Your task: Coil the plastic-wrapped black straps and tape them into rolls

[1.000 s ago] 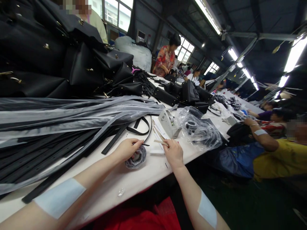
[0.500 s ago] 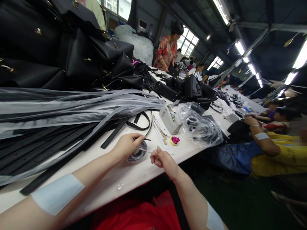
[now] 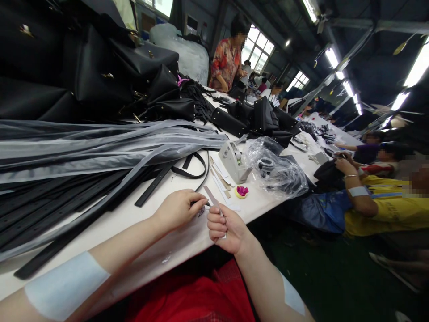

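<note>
My left hand [image 3: 182, 208] is pinched closed over the table, its fingertips on the end of a thin black strap [image 3: 205, 179] that runs down from a loop behind it. Close beside it, my right hand [image 3: 228, 228] is closed round a flat, narrow grey-white strip [image 3: 213, 199], whose material I cannot make out. The strip slants up and left out of the fist, and its lower end shows below the fingers. A small dark thing [image 3: 201, 212] lies between the hands, mostly hidden by the left fingers.
Long black straps [image 3: 67, 208] and translucent wrapping strips [image 3: 100, 150] cover the table's left. Beyond the hands are a tape dispenser [image 3: 233, 163], a yellow ring with magenta pieces [image 3: 241, 192] and a clear plastic bag [image 3: 278, 167]. Black bags [image 3: 97, 71] are piled behind. A co-worker in yellow [image 3: 372, 205] sits at right.
The grey-white strip now stands out of my right fist, which has turned and moved nearer the left hand. The round clear-wrapped thing under my left hand is now mostly out of sight.
</note>
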`<action>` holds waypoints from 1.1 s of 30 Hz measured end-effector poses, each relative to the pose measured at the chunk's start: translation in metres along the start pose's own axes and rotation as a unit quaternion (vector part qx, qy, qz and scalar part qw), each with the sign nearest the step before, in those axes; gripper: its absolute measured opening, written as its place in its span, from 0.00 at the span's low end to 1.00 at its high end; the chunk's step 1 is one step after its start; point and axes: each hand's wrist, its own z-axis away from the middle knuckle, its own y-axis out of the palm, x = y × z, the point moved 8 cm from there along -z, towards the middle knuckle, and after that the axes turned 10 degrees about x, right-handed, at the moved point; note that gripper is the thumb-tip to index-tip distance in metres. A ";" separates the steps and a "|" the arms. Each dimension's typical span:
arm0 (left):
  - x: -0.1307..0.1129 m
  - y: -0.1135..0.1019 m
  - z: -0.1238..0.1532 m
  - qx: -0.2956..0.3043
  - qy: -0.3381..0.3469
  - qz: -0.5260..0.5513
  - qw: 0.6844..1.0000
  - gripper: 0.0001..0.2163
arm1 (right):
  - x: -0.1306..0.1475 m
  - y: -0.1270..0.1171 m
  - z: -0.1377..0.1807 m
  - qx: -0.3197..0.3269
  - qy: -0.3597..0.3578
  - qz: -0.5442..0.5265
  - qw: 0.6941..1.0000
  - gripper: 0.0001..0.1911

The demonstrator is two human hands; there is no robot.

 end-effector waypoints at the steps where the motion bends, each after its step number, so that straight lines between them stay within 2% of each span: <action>1: -0.005 0.000 0.002 0.004 0.007 -0.024 1.000 0.18 | -0.001 -0.001 -0.001 -0.005 0.000 -0.013 1.000 0.17; 6: -0.015 0.000 0.009 0.017 0.015 -0.038 0.999 0.16 | -0.004 -0.008 -0.007 -0.063 -0.017 -0.011 0.998 0.18; 13: -0.016 -0.003 0.008 0.013 0.022 -0.032 0.999 0.17 | -0.004 -0.014 -0.010 -0.137 -0.064 0.091 0.984 0.17; 19: -0.015 -0.003 0.007 0.012 0.017 -0.042 0.999 0.16 | -0.003 -0.015 -0.012 -0.138 -0.072 0.122 0.980 0.19; 27: -0.011 -0.005 0.005 0.017 0.001 0.009 1.000 0.19 | 0.002 -0.019 -0.013 -0.159 -0.138 0.221 0.952 0.24; 33: 0.011 -0.003 0.000 -0.008 -0.059 0.038 0.998 0.20 | 0.015 -0.014 -0.005 -0.118 -0.168 0.386 0.899 0.21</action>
